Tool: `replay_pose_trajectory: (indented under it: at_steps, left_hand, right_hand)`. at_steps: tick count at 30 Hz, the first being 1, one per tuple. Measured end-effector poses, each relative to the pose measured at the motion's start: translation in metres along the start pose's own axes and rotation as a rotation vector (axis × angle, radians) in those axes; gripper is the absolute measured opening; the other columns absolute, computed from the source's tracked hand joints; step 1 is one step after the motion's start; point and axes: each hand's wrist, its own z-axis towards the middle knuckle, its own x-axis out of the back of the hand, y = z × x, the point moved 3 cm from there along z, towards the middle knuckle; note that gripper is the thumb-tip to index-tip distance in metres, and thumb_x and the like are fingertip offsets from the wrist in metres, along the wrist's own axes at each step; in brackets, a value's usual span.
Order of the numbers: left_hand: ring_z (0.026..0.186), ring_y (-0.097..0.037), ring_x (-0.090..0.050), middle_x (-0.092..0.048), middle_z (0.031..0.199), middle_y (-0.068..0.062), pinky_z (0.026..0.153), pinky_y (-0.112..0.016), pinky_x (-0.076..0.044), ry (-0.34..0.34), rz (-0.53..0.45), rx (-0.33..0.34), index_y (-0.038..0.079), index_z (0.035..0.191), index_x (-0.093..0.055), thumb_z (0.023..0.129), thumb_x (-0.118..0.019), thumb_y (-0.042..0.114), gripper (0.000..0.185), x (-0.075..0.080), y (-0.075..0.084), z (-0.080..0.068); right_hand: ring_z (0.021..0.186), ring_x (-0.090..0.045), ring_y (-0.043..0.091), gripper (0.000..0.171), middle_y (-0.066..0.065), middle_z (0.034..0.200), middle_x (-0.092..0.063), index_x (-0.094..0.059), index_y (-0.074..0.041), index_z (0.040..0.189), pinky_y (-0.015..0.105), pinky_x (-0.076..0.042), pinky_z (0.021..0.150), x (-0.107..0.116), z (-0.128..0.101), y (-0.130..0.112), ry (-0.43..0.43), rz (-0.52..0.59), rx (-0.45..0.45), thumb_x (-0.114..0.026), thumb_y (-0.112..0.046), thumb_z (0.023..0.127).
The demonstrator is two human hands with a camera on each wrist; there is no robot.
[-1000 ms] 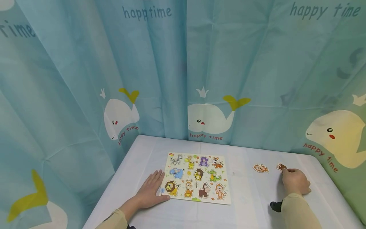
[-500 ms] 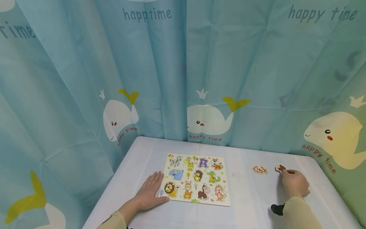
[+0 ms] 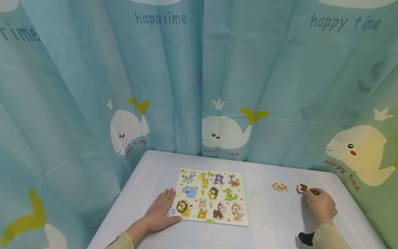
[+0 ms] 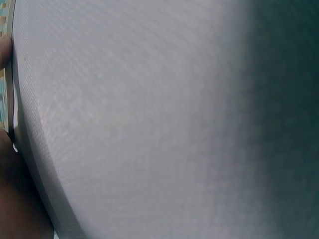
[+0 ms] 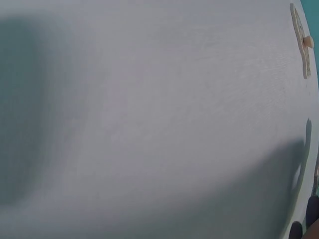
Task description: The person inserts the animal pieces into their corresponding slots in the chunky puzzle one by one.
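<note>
My left hand [image 3: 160,211] lies flat on the white table with fingers spread, its thumb at the lower left corner of an animal puzzle board [image 3: 214,222]. In the left wrist view, a strip of the board [image 4: 9,99] shows beside the fingers. To the right, my right hand [image 3: 321,204] pinches a brown animal puzzle piece [image 3: 302,188] between thumb and fingertips; the hand partly covers it. An orange monkey puzzle piece [image 3: 280,186] lies on the table just left of that hand. Its small knob stands up in the right wrist view, where my fingertips [image 5: 312,211] show at the corner.
The white table [image 3: 264,207] reaches back to a blue curtain [image 3: 174,69] printed with whales, which hangs along the back and sides. The board carries several colourful animals in rows. A black strap end [image 3: 306,238] hangs by the right sleeve.
The head view has tilted slightly up. My right hand keeps its pinch on the brown piece, which has shifted slightly toward me. The left hand stays beside the board.
</note>
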Motion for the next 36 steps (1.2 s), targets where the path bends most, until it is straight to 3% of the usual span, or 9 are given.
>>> replay_pose_trajectory:
  at_steps: [9,15,21,27,31,36]
  left_hand:
    - [0.155,-0.040,-0.009,-0.020,0.168,-0.021,0.124,-0.057,-0.004,0.018,-0.016,-0.021,-0.001,0.160,-0.026,0.087,-0.065,0.068,0.108,-0.002,-0.002,-0.001]
    - [0.155,-0.040,-0.011,-0.021,0.167,-0.021,0.124,-0.057,-0.006,0.014,-0.017,-0.007,-0.002,0.159,-0.029,0.086,-0.068,0.066,0.107,-0.002,-0.003,0.000]
    - [0.156,-0.038,-0.009,-0.019,0.169,-0.017,0.124,-0.041,0.005,0.011,-0.017,0.003,0.001,0.161,-0.026,0.086,-0.065,0.069,0.108,-0.006,-0.005,0.000]
    - [0.155,-0.040,-0.012,-0.021,0.167,-0.019,0.124,-0.056,-0.006,0.003,-0.002,0.008,-0.001,0.159,-0.029,0.085,-0.067,0.068,0.108,-0.005,-0.005,0.002]
    - [0.155,-0.041,-0.011,-0.021,0.167,-0.020,0.124,-0.059,-0.007,-0.017,-0.019,0.025,-0.001,0.159,-0.029,0.085,-0.069,0.066,0.108,-0.003,-0.003,0.001]
    - [0.155,-0.040,-0.012,-0.021,0.167,-0.020,0.123,-0.060,-0.009,-0.036,-0.019,0.019,-0.001,0.160,-0.028,0.086,-0.068,0.066,0.107,-0.003,-0.002,0.001]
  right_hand:
    - [0.096,-0.058,0.040,0.038,0.023,0.103,-0.066,-0.067,0.005,0.116,0.061,-0.034,0.081,-0.003,-0.004,-0.015,0.007,-0.027,0.149,-0.059,-0.029,0.100]
    - [0.091,-0.061,0.034,0.035,0.016,0.097,-0.068,-0.072,0.001,0.113,0.052,-0.039,0.074,-0.009,-0.017,-0.032,0.020,-0.030,0.302,-0.064,-0.029,0.099]
    - [0.079,-0.055,0.022,0.029,0.007,0.089,-0.064,-0.076,-0.003,0.109,0.037,-0.040,0.065,-0.018,-0.031,-0.047,-0.012,0.000,0.472,-0.069,-0.029,0.098]
    - [0.073,-0.048,0.012,0.020,-0.001,0.082,-0.059,-0.078,-0.008,0.104,0.028,-0.039,0.059,-0.030,-0.045,-0.062,-0.046,0.048,0.585,-0.074,-0.027,0.096]
    - [0.075,-0.050,0.012,0.017,-0.002,0.084,-0.060,-0.078,-0.009,0.104,0.028,-0.041,0.061,-0.038,-0.054,-0.070,-0.134,0.066,0.616,-0.075,-0.024,0.095]
    - [0.078,-0.051,0.013,0.009,-0.004,0.087,-0.062,-0.079,-0.019,0.102,0.030,-0.044,0.067,-0.051,-0.063,-0.072,-0.320,0.028,0.595,-0.076,-0.022,0.094]
